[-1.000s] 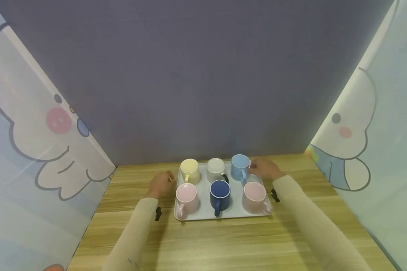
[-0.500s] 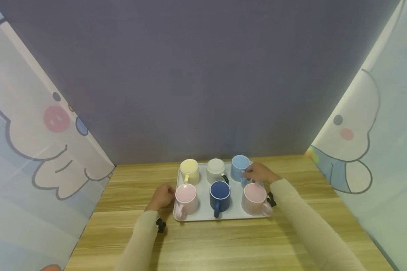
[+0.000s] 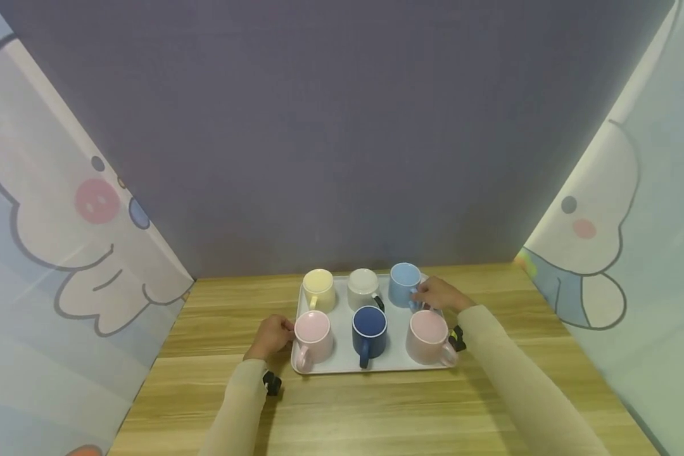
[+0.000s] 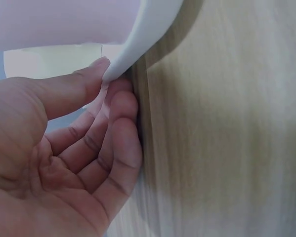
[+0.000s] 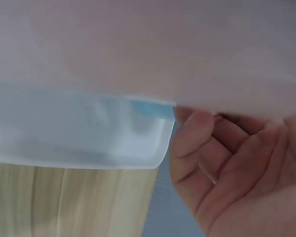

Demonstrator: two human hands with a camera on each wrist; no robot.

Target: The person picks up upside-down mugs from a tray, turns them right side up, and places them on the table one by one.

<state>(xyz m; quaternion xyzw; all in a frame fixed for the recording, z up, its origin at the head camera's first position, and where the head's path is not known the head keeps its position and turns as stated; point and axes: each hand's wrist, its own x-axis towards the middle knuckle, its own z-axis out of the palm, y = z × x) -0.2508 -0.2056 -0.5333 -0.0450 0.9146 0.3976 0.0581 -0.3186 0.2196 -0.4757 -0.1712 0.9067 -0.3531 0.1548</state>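
Observation:
A white tray [image 3: 396, 342] carries several mugs in two rows. My left hand [image 3: 272, 335] pinches the tray's left edge; in the left wrist view, the thumb lies over the rim [image 4: 140, 44] and the curled fingers are beneath it. The fingers of my right hand [image 3: 440, 295] are curled at the handle of the light blue mug [image 3: 403, 284] in the back right corner, and appear to grip it. A pink mug [image 3: 427, 335] stands just in front of that hand. In the right wrist view, this pink mug hides most of the fingertips of my right hand [image 5: 236, 173].
Yellow [image 3: 319, 292] and white [image 3: 363, 290] mugs fill out the back row. Dark blue [image 3: 369, 334] and pink [image 3: 313, 339] mugs stand in front. The wooden table [image 3: 365, 411] meets a grey panel [image 3: 342, 158] behind the tray, with printed panels at both sides.
My left hand has moved from beside the tray onto its edge. My right hand has shifted left and slightly down to the light blue mug's handle. The mugs keep their places on the tray.

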